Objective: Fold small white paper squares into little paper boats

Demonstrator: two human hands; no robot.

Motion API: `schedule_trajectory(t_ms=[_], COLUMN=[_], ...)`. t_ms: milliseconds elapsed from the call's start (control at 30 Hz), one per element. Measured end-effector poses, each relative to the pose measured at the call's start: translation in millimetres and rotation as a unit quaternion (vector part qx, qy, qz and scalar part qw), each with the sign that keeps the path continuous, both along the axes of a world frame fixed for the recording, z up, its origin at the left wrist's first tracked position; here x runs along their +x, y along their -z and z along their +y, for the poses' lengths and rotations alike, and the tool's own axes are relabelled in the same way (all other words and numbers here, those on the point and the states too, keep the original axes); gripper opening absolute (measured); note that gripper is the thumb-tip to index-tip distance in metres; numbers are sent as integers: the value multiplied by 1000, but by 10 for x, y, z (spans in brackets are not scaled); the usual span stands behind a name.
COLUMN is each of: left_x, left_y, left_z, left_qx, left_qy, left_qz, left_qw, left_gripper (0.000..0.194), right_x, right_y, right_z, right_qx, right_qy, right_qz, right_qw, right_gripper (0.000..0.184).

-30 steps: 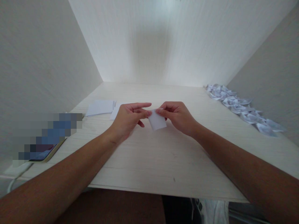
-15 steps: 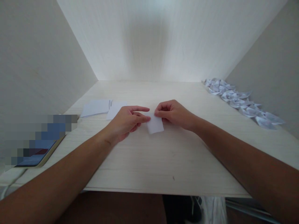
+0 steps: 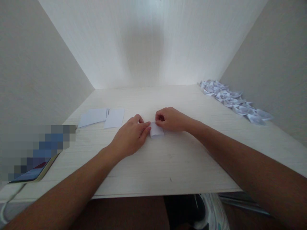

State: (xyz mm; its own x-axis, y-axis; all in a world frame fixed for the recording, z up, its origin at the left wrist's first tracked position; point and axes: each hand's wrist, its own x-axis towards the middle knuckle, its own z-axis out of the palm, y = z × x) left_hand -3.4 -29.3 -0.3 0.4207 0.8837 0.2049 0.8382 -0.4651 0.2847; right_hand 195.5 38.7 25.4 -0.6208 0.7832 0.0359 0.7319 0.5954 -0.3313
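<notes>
A small white piece of paper (image 3: 157, 131), its lower edge curled or folded, lies between my two hands near the middle of the table. My left hand (image 3: 131, 134) has its thumb and forefinger closed at the paper's left edge. At the upper right of the paper, my right hand (image 3: 170, 119) is curled with the fingertips pinching its edge. Left of my hands, a flat white sheet (image 3: 115, 118) rests beside more white sheets (image 3: 92, 117).
Along the right wall stretches a row of folded white paper pieces (image 3: 231, 99). A phone-like device (image 3: 35, 171), partly blurred out, stands at the left with a cable (image 3: 14, 193). The pale table (image 3: 153, 172) meets walls on three sides.
My left thumb and forefinger have come from spread apart to closed on the paper's edge. The paper now looks shorter, lying lower on the table. The whole view has shifted slightly.
</notes>
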Motion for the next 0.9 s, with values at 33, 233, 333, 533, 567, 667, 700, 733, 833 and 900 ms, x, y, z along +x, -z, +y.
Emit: schedule_trajectory(t_ms=[33, 233, 333, 533, 567, 667, 700, 733, 833, 900], left_x=[9, 49, 68, 114, 124, 153, 158, 161, 155, 146], left_y=[-1, -40, -88, -90, -78, -52, -50, -49, -54, -57], left_z=[-10, -51, -71, -145, -163, -215, -227, -236, -244, -241], left_qx=[0, 12, 12, 25, 34, 52, 50, 46, 33, 31], left_qy=[-3, -10, 5, 9, 8, 9, 9, 8, 7, 12], left_qz=[15, 87, 134, 189, 190, 189, 189, 190, 197, 204], left_qw=[1000, 996, 991, 982, 981, 981, 981, 981, 980, 978], left_gripper=[44, 45, 45, 49, 50, 54, 54, 54, 52, 52], right_x=[2, -29, -72, -126, -130, -138, -140, -142, -142, -143], right_y=[3, 40, 64, 94, 95, 99, 103, 108, 132, 152], right_z=[-2, -10, -12, -33, -43, -87, -104, -120, -154, -167], right_qx=[6, 17, 18, 17, 18, 31, 38, 47, 73, 85], right_qy=[-4, 2, 22, 46, 50, 55, 55, 53, 46, 42], right_qz=[-11, -43, -50, -63, -66, -79, -83, -87, -95, -99], right_qw=[1000, 999, 998, 997, 996, 995, 994, 994, 992, 991], right_gripper=[19, 27, 35, 36, 36, 36, 36, 37, 38, 40])
